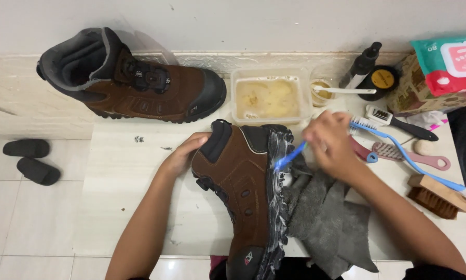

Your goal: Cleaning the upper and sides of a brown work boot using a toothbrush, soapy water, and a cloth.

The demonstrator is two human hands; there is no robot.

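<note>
Left hand (183, 154), fingers curled, grips collar of brown suede boot (243, 192) lying at white table's (129, 207) near edge. Right hand (331, 142) pinches blue plastic brush (290, 155) against foamy sole, over grey cloth (326, 218).

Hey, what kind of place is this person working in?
Probably a home floor corner set up for shoe cleaning: pale floor tiles against a wall, black slippers lying nearby, and a tub of cloudy water with brushes beside the brown boot.
</note>
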